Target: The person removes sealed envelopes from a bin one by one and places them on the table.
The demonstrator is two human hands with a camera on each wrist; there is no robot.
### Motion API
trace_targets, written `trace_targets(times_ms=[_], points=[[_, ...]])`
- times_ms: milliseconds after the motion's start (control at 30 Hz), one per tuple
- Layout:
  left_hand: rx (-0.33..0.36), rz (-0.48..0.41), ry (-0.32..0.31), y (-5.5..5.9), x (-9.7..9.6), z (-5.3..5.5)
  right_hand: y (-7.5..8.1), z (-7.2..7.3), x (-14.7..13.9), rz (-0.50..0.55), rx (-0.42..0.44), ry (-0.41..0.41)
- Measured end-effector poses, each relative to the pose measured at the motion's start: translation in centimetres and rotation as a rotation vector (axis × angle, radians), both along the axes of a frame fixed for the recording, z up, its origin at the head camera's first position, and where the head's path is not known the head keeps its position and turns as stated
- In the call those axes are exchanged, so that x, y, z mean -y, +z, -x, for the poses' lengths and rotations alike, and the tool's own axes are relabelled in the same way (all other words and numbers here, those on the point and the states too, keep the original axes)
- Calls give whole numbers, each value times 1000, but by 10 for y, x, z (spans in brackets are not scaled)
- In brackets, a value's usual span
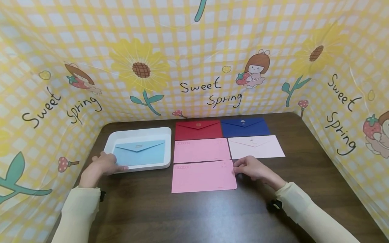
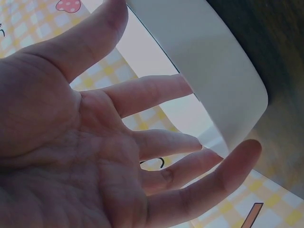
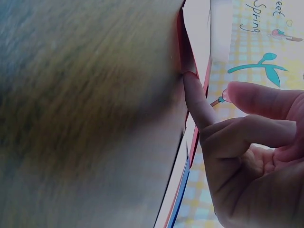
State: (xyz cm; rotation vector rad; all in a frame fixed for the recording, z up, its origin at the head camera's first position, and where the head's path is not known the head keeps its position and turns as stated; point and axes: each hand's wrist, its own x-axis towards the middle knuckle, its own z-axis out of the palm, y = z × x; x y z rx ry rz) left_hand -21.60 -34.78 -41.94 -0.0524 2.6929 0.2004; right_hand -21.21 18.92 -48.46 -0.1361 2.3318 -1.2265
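A light blue envelope lies in a white tray at the left of the table. My left hand holds the tray's near left corner, with thumb along the front side and fingers at the left rim; the left wrist view shows those fingers at the tray wall. My right hand is at the right edge of the nearer pink envelope. In the right wrist view a fingertip touches that edge, which stands slightly raised, while the thumb stays apart above it.
A second pink envelope and a white envelope lie just beyond. Behind them lie a red envelope and a blue envelope. A yellow checked cloth surrounds the dark wooden table at the back and sides.
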Motion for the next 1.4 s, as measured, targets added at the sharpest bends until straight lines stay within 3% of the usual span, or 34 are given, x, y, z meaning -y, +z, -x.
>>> trace_targets(times_ms=[433,633,800,900,1133,1400], points=[[0,-6,8,0,0,1,1,1,-3,-36,-68,-17],[5,-4,5,2,-1,2,2,-5,1,-139,-370,64],[4,-7,6,2,-1,2,2,-15,11,-248,-629,254],[9,-6,9,1,0,2,1,-20,15,-288,-724,371],[17,-6,9,1,0,2,0,-29,17,-316,-680,585],[25,-6,19,3,-1,1,-2,-35,18,-320,-657,606]])
